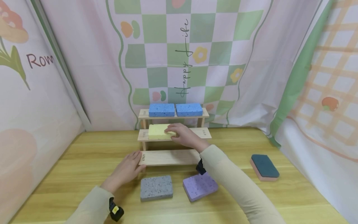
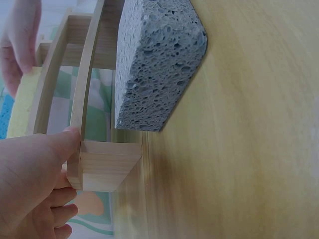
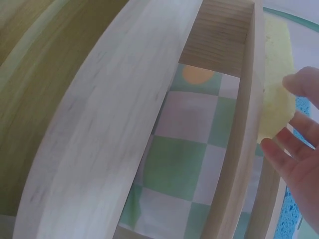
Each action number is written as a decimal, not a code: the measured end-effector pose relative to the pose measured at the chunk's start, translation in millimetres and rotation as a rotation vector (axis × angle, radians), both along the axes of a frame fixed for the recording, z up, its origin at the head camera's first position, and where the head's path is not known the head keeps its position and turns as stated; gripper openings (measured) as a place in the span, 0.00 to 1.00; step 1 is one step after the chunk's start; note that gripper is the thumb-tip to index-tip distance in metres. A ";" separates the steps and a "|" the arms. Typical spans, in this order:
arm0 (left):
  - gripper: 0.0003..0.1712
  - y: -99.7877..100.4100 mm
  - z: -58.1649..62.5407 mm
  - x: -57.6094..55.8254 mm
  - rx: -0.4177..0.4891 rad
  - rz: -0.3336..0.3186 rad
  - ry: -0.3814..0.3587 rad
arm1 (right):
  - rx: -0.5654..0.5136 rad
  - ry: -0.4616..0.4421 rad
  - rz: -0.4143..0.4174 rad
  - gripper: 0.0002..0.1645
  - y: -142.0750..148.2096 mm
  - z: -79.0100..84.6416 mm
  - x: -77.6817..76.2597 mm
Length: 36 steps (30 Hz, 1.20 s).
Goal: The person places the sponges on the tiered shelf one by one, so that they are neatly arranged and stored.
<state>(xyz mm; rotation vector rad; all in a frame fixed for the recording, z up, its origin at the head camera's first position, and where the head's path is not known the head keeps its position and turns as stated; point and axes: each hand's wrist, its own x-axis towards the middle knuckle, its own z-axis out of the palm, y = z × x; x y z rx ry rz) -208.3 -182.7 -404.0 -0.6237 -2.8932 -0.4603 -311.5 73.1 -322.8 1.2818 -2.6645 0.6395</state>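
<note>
A three-tier wooden step rack (image 1: 170, 157) stands at the back of the table. My left hand (image 1: 126, 168) grips the left end of its lowest step, thumb in front and fingers around the end, as the left wrist view (image 2: 37, 184) shows. A pale yellow sponge (image 1: 157, 132) lies on the left part of the middle step. My right hand (image 1: 185, 135) holds its right end between thumb and fingers. On the top step two blue sponges, a left one (image 1: 161, 109) and a right one (image 1: 189, 109), sit side by side.
In front of the rack lie a grey sponge (image 1: 156, 188) and a purple sponge (image 1: 200, 186), the latter partly under the right forearm. A pink sponge with a dark green top (image 1: 264, 167) lies farther right. Printed curtains (image 1: 106, 93) enclose the table's back and sides.
</note>
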 end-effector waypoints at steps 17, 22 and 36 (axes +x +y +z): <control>0.35 -0.2 -0.2 -0.4 0.002 0.006 -0.009 | -0.132 -0.065 -0.042 0.23 29.4 5.6 17.7; 0.35 0.0 0.0 -0.3 0.006 0.007 -0.011 | -0.171 -0.027 -0.051 0.23 45.9 4.0 21.0; 0.35 -0.9 -1.7 -1.3 0.000 0.001 0.002 | -0.251 0.015 -0.109 0.27 96.2 -0.1 28.8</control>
